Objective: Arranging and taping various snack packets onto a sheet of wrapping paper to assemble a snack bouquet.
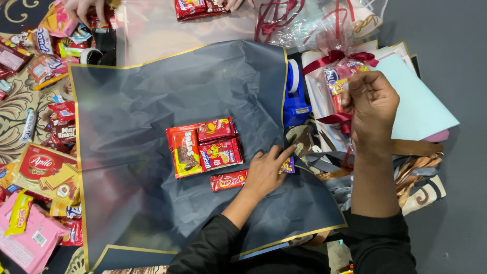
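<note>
A: Nearest first. The left hand (264,172) is lying palm down on the dark grey wrapping sheet with a thin gold edge (152,213), fingers extended and narrow, tips touching a small purple foil-wrapped sweet (287,165). It seems to be pinning the sheet flat while it is reaching for the sweet.

B: And beside it?

A: A small red sweet bar (229,180) is lying just left of that hand. Above it, a tight cluster of red snack packets (204,146) is sitting near the sheet's middle, likely so the paper can fold round them.

B: Right hand?

A: The right hand (373,109) is raised and closed, pinching the clear plastic of a finished snack bundle tied with dark red ribbon (337,76); exactly what the fingertips are gripping, I cannot tell.

B: Farther out?

A: A blue tape dispenser (294,99) is standing at the sheet's right edge, within reach. Another person's hand (81,9) is working at the far left.
</note>
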